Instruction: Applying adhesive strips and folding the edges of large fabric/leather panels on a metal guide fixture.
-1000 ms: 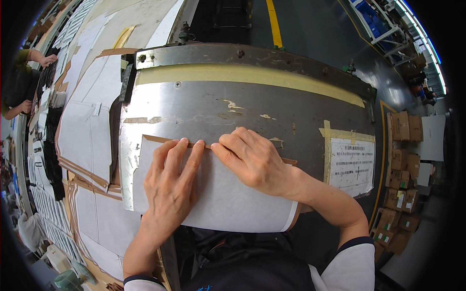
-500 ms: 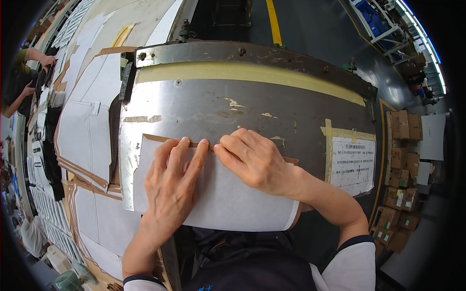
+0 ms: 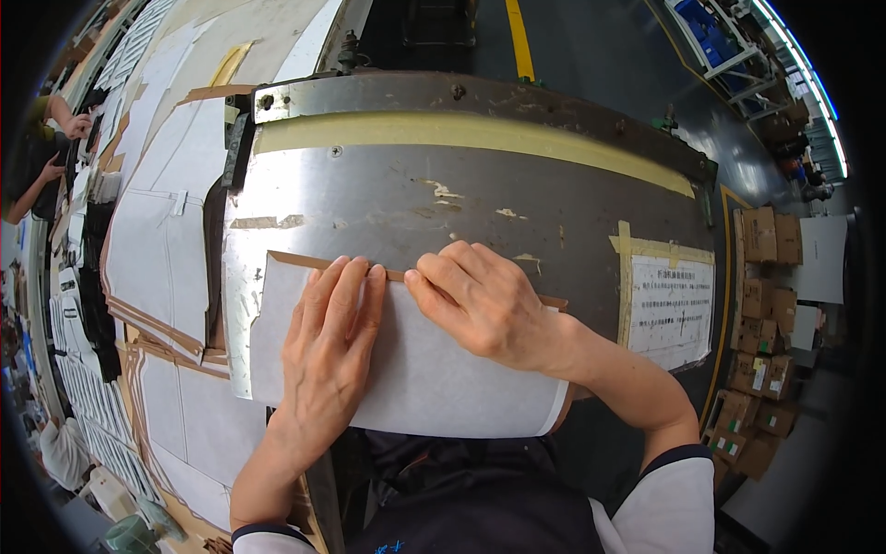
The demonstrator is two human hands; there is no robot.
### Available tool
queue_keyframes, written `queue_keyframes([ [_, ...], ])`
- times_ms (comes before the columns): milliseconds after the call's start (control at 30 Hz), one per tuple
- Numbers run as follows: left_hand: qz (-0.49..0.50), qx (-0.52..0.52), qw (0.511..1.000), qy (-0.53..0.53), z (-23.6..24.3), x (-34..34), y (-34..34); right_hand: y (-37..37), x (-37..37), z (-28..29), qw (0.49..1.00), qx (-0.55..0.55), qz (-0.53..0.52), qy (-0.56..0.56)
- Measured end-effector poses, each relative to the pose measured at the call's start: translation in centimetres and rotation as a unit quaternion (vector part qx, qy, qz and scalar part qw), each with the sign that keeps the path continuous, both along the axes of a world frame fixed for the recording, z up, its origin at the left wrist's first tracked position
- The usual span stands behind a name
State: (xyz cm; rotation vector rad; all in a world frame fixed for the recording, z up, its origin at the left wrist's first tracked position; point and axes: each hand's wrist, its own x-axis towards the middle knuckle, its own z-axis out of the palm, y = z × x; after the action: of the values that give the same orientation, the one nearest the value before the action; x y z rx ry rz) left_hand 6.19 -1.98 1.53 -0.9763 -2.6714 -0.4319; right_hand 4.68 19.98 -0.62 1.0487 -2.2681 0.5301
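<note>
A white sheet (image 3: 461, 388) with a narrow brown folded edge (image 3: 293, 260) lies on a worn metal plate (image 3: 369, 194). My left hand (image 3: 328, 342) lies on the sheet's left half, fingers outstretched and nearly together, tips on the brown edge. Just to its right, my right hand (image 3: 484, 300) is closed, with thumb and index finger pinched at that edge and the other fingers curled. Pale tape (image 3: 461, 138) runs across the far part of the plate.
Stacked white cut panels (image 3: 161, 258) lie left of the plate. A taped paper notice (image 3: 669, 305) is on its right part. Cardboard boxes (image 3: 761, 235) and a shelving rack (image 3: 715, 46) stand at right. Another person's hands (image 3: 76, 125) work at far left.
My left hand's fingers have moved closer together and slightly up along the folded edge. My right hand stays almost still at the edge. The other person's hands have shifted.
</note>
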Motion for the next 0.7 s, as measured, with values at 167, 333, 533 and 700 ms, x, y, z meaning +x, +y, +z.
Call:
queue_keyframes([
  [167, -0.012, -0.013, 1.000, -0.023, 0.56, 0.08, 0.11, 0.84, 1.10, 0.79, 0.996, -0.016, -0.029, -0.088],
  [333, 0.002, -0.011, 1.000, -0.024, 0.64, 0.23, 0.66, 0.85, 1.02, 0.25, 0.999, -0.001, -0.019, -0.040],
  [533, 0.009, -0.022, 0.999, -0.030, 0.45, 0.44, 0.94, 0.80, 1.01, 0.12, 0.999, -0.007, -0.012, -0.035],
  [700, 0.000, -0.032, 0.998, -0.045, 0.38, 0.49, 0.62, 0.79, 0.79, 0.08, 1.000, 0.001, -0.014, -0.012],
])
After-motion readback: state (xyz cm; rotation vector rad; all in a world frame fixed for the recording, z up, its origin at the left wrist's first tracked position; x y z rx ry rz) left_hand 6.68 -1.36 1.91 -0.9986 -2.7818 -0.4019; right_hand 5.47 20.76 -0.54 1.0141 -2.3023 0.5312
